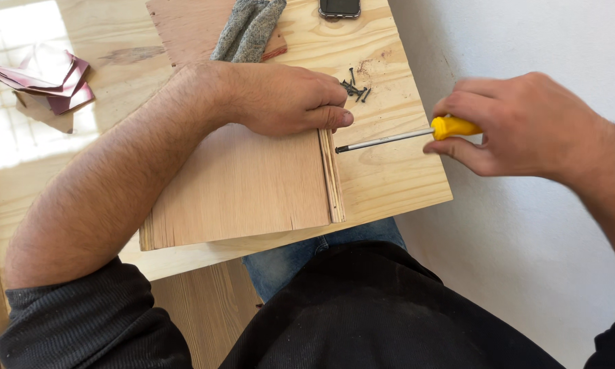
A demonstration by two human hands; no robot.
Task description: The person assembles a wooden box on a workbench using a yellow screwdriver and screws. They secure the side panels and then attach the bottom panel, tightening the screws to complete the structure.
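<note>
Out past the right edge of the table (403, 184) we've got our right hand (526, 123) closed around a screwdriver (406, 135) with a yellow handle. The fingers (457, 152) are curled tight over the handle, so only its front bit pokes out on the left side of the fist, thumb side up top. The long axis runs nearly level across the view, tilted just slightly, handle end a touch higher. The metal shaft points left, toward our other hand, and its dark tip sits right up against the edge of the stacked plywood boards (246, 184), just under our left thumb.

Our left hand (287, 99) lies flat on top of those boards, palm down, fingers together and pressing, not gripping anything. The thumb hooks over the right edge of the stack, very near the screwdriver tip but we can't tell if they touch.

Just beyond the left hand's fingertips there's a small pile of dark screws (354, 87) on the table. Further back a grey glove (248, 29) lies on another wood sheet, a phone (339, 7) sits at the far edge, and some reddish sandpaper sheets (48, 78) are off to the left.
</note>
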